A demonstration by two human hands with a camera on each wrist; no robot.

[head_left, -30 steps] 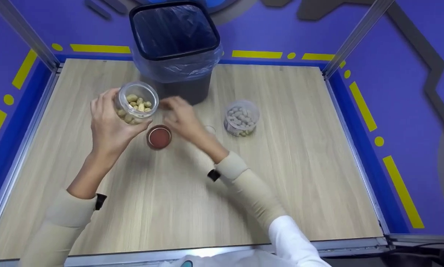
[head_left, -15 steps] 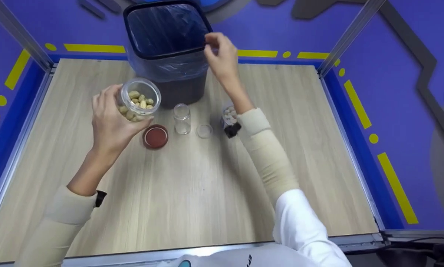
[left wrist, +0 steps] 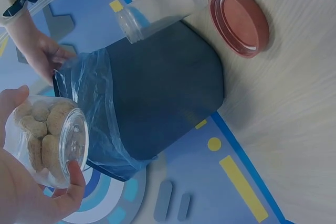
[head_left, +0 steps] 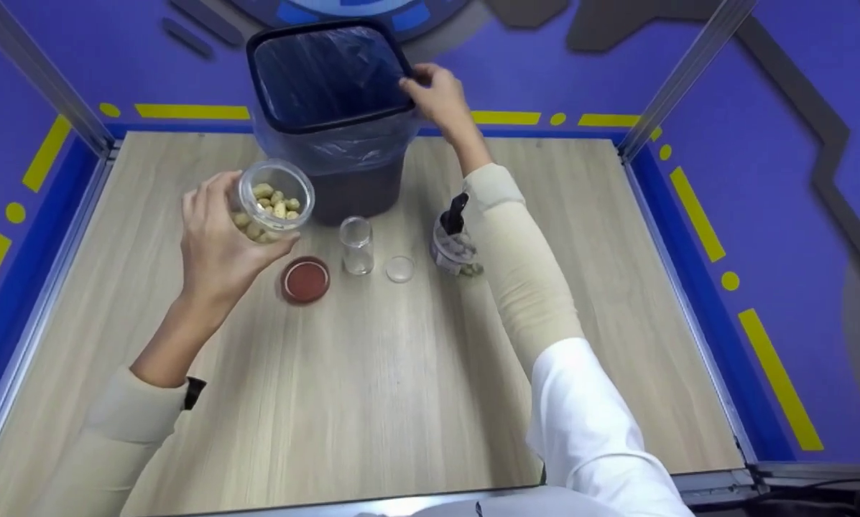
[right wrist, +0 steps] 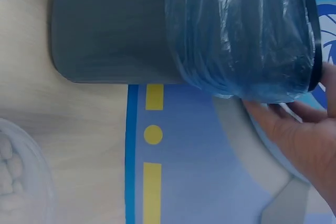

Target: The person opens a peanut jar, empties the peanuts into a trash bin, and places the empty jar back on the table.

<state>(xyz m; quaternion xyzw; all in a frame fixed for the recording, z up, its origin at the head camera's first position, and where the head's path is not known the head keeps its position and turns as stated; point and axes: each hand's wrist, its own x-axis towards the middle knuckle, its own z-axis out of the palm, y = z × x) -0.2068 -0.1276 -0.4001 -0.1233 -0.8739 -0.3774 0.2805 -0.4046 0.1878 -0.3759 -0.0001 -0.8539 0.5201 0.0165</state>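
Observation:
My left hand (head_left: 218,233) grips a clear jar (head_left: 277,181) and holds it above the table, tilted, its mouth uncovered. Unshelled peanuts (left wrist: 46,127) lie inside the jar. At the back, my right hand (head_left: 444,100) grips the right side of the rim of a dark trash bin (head_left: 361,183), with the thumb and fingers about the edge. A bluish plastic liner (right wrist: 241,35) is folded over that rim. Below the bin, a small clear glass bottle (head_left: 358,248) stands upright on the table, beside a reddish-brown lid (head_left: 305,280).
A flat, clear round lid (head_left: 400,269) lies right of the bottle. Further right is a clear tub (head_left: 447,251) of pale nut-like pieces, partly hidden by my right forearm. Blue-purple panels surround the wooden table (head_left: 358,402) at the back and sides.
My right hand has moved from beside the jar, where it hid the bottle, up and right to the bin's rim, and now holds it. My left hand keeps the jar nearly still.

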